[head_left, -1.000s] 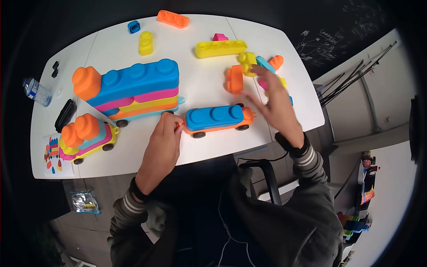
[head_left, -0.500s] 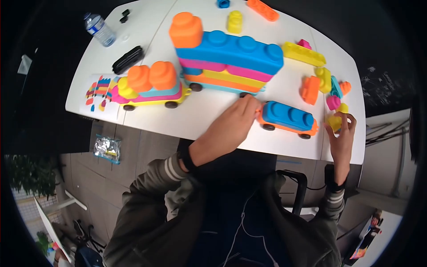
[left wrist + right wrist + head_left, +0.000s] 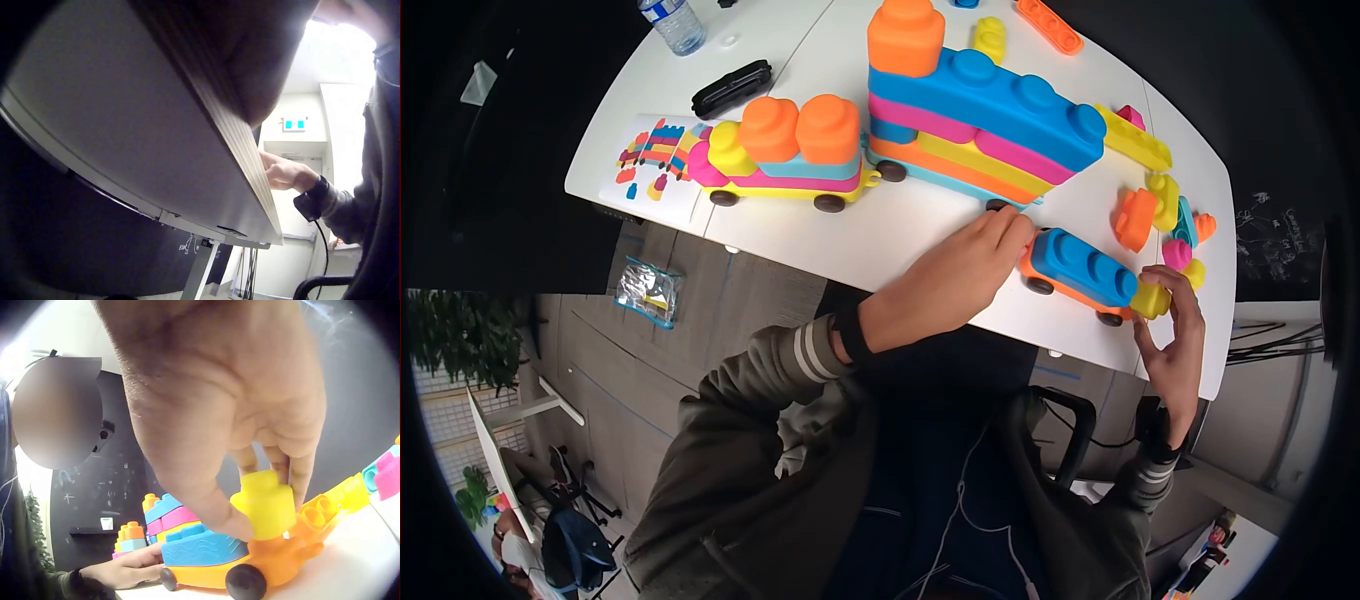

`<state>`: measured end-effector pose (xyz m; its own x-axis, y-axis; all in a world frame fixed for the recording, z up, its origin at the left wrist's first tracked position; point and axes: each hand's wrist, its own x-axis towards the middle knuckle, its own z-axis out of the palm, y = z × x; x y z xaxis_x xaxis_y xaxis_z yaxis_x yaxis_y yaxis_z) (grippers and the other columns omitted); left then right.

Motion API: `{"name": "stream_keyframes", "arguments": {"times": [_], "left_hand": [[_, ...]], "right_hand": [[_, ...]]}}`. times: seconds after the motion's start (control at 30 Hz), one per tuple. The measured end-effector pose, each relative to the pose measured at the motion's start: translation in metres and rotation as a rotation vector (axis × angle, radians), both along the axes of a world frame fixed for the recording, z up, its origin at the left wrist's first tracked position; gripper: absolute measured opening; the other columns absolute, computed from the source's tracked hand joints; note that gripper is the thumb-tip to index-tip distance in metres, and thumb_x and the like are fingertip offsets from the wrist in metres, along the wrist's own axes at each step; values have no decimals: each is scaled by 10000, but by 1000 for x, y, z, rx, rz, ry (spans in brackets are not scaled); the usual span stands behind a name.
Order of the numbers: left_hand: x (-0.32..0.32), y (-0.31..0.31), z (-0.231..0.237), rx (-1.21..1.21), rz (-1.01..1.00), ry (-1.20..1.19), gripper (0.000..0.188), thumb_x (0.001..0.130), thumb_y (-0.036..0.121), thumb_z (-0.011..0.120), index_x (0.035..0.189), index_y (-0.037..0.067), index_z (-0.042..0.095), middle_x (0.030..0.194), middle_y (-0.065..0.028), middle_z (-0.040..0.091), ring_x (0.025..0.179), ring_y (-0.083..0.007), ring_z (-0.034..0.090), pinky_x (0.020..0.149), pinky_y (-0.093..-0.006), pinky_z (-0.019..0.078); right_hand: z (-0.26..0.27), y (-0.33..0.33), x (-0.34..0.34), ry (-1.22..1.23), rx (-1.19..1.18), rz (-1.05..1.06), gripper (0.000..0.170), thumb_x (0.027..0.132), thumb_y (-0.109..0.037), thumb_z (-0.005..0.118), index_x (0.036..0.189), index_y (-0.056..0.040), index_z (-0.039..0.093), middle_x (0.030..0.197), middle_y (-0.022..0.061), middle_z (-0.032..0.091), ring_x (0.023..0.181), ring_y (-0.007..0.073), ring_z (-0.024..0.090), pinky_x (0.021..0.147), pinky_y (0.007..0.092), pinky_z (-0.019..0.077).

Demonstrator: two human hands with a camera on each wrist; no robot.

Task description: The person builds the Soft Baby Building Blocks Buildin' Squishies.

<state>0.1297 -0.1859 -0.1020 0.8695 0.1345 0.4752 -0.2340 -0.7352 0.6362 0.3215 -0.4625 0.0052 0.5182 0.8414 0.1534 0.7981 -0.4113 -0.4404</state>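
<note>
A small wagon has an orange wheeled base (image 3: 206, 577) with a long blue block (image 3: 1085, 265) on top. My left hand (image 3: 945, 280) pinches the base's left end. In my right hand (image 3: 1175, 340), a yellow block (image 3: 265, 503) is held between thumb and fingers. That block is over the base's right end, beside the blue block, as the right wrist view shows. Behind my left hand stands a tall wagon topped by a blue block (image 3: 990, 85) and an orange block (image 3: 907, 35). The left wrist view shows mostly the tabletop's underside (image 3: 125, 125).
Left of the tall wagon is a yellow-based wagon (image 3: 785, 190). Loose pieces at the right include an orange block (image 3: 1135, 220) and a long yellow block (image 3: 1138, 140). A black case (image 3: 732, 88), a bottle (image 3: 675, 25) and a picture sheet (image 3: 650, 160) lie farther left.
My right hand reached to the loose pieces at the right, took a yellow block and brought it left to the small wagon. My left hand kept its hold. The head view turned left.
</note>
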Motion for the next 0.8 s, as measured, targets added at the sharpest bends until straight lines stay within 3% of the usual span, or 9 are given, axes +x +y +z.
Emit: {"name": "stream_keyframes", "arguments": {"times": [0.17,0.33,0.4,0.53,0.8], "left_hand": [[-1,1,1,25,-6,-17,348,978,-124,591,1321,-78,561,1243,-226,593,1174,-439,645,1051,-491,543],[2,0,-1,-60,-4,-24,254,1040,-62,597,1293,-54,589,1195,-229,601,1165,-453,632,1040,-505,533],[7,-1,-9,-24,-6,-14,186,1082,-28,586,1266,-45,604,1186,-239,605,1138,-463,634,1016,-519,528],[4,-4,4,-61,41,49,140,1083,-48,610,1217,-19,581,1163,-236,592,1105,-475,635,985,-533,511],[4,-2,8,-85,28,76,88,1136,-42,562,1217,-25,532,1155,-236,594,1072,-475,627,974,-510,516]], "right_hand": [[9,10,0,178,8,-45,634,856,181,796,1436,-56,694,1406,132,759,1295,311,759,1131,450,609],[16,4,6,216,-146,-14,579,855,93,905,1395,-34,741,1350,151,801,1229,316,796,1109,459,625],[13,2,10,101,-148,44,530,827,-2,987,1317,-21,785,1279,162,831,1177,344,810,1049,443,627],[22,11,0,76,-157,18,489,836,-25,989,1287,-3,799,1247,192,844,1159,387,817,1032,422,628],[17,14,-4,-15,-153,70,668,842,-183,1006,1457,-47,784,1332,223,831,1168,421,809,1017,425,639]]}}
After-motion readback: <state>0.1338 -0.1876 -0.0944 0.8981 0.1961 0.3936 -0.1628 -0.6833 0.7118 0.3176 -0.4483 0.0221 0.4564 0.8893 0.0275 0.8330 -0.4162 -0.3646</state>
